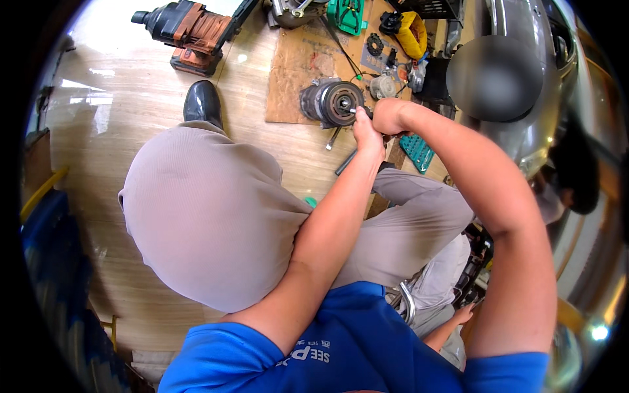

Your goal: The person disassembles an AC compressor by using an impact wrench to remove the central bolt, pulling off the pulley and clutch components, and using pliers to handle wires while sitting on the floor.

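Reference: the pulley is the centre of the dial; 12 o'clock points to the upper edge of the view.

Workpiece: a cylindrical metal unit (317, 103) with a dark grooved pulley (337, 109) lies on its side on a cardboard sheet (288, 92). The round face of the pulley is turned toward 3 o'clock and the hub is exposed.

Left hand (369, 135): positioned at 5 o'clock, just beside the pulley. The fingers are curled and grip a slim metal tool (352, 110). The tool tip overlaps the hub; contact with it cannot be confirmed.

Right hand (391, 118): positioned between 3 and 4 o'clock, next to the left hand. It is closed in a fist; what lies within the fist cannot be seen.

Surrounding items: a round silver part (382, 86) sits near the pulley at 2 o'clock. A black ring-shaped part (374, 44) is at 1 o'clock, with a yellow-and-black object (413, 36) beyond it. A green case (354, 19) is at 12 o'clock. An orange-and-black power tool (190, 33) stands well apart at 10 o'clock, on the pale floor (131, 164). A teal tray (417, 153) is at 4 o'clock, past the hands.
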Available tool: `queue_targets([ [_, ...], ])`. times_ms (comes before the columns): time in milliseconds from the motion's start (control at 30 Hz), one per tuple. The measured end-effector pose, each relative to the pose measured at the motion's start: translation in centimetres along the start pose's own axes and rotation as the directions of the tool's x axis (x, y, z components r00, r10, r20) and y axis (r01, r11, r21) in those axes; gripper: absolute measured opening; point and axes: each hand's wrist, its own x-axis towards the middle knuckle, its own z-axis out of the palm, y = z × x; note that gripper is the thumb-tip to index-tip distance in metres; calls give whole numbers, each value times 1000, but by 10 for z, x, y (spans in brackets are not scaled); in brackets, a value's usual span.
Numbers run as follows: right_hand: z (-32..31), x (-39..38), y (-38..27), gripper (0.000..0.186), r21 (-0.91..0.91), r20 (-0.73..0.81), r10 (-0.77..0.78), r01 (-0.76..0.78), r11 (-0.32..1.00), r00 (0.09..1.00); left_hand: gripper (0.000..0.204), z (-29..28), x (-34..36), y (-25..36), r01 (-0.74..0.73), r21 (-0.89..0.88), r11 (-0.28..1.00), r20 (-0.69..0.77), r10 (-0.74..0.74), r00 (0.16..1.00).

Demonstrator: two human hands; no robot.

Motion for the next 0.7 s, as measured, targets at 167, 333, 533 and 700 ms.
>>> queue_targets([
  [167,3,3,11,24,-197,-49,-103,91,976,993,54,5,3,-9,35,-41,999,13,-34,999],
  [333,13,-8,32,28,-304,-145,-127,78,950,981,53,8,4,-27,14,-58,998,59,-11,998],
  [533,59,-1,94,25,-134,-290,-7,-33,990,957,66,-13,-3,-39,160,438,885,213,-275,938],
  [700,101,40,147,27,-69,-242,81,-101,993,967,58,-15,8,-15,-57,478,876,58,33,998],
])
